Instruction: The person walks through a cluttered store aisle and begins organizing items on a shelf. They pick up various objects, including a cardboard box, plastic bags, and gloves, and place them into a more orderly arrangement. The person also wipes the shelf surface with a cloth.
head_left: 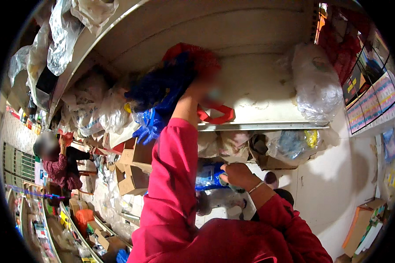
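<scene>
A: Head view, left hand (202,90) raised, blurred, gripping blue-and-red mesh bundle (171,81) at white shelf (267,94) edge. Step looks like pulling stock

B: Right hand (238,174)?

A: Clenched round blue packet (208,176), low, near chest

B: Room?

A: Tight. Plastic bags (316,83) right, cardboard boxes (134,168) below; next move needs a clean lift past shelf lip

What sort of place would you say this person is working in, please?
Probably a crowded shop or stockroom: deep white shelves hold plastic-wrapped bundles, opened cardboard boxes are stacked below, and another person stands in the narrow aisle.
</scene>
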{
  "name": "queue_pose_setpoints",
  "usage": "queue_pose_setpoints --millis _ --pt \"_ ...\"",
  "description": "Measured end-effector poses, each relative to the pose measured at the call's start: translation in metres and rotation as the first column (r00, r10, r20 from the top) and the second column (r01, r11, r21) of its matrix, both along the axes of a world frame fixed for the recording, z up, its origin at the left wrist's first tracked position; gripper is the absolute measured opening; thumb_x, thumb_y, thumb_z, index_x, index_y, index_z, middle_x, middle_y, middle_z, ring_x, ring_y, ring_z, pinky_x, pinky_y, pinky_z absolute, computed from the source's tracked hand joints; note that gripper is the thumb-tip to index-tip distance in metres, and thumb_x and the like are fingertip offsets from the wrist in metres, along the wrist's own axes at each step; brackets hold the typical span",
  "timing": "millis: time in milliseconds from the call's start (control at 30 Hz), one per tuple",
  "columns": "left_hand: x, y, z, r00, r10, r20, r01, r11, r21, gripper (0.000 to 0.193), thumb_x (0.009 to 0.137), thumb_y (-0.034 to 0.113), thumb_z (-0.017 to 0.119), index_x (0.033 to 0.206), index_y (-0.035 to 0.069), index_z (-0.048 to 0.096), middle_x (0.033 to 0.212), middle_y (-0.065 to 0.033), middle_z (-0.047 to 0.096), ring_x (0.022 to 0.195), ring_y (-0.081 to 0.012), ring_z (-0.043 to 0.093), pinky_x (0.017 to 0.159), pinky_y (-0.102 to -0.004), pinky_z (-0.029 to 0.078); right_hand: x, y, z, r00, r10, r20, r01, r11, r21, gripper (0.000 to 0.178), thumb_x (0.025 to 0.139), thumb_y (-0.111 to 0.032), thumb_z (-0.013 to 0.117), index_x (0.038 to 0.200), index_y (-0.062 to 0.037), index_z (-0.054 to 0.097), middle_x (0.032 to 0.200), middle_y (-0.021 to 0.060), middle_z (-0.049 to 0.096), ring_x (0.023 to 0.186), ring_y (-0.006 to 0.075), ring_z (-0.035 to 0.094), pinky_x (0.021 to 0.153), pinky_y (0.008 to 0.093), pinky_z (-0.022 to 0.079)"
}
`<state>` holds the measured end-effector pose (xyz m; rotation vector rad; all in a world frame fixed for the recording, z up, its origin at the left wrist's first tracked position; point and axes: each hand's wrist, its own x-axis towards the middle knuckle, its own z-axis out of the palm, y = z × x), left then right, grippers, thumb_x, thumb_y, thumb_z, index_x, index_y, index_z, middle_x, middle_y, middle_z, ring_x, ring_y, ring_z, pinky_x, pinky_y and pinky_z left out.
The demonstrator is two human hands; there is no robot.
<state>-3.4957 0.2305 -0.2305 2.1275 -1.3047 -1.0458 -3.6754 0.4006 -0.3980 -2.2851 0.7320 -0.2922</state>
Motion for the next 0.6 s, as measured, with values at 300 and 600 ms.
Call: queue_pose_setpoints --millis 300,600 --pt "0.037 -0.008 -0.025 0.892 -0.368 0.263 0.366 0.929 0.061 0.048 0.059 0.041 0.071 0.099 0.016 0.064 0.09 -0.0061 0.063 0.082 -0.0197 0.057 0.065 -0.0338 0.047 0.006 0.005 -0.003 0.999 0.046 -0.019 -0.047 0.996 -0.069 0.035 0.073 -0.034 0.06 0.093 -0.0044 0.059 0.076 0.0176 0.061 0.071 0.033 0.059 0.061 0.0414 0.046" --pt "0.041 0.013 -0.006 0.963 -0.271 0.017 0.267 0.937 -0.223 0.042 0.057 0.034 0.072 0.092 0.011 0.066 0.087 -0.0044 0.063 0.075 -0.0162 0.055 0.069 -0.0275 0.044 0.02 0.011 -0.005 0.996 0.091 -0.006 -0.091 0.996 -0.017 0.031 0.074 -0.032 0.058 0.089 -0.0048 0.059 0.077 0.0176 0.06 0.074 0.0345 0.058 0.066 0.043 0.046"
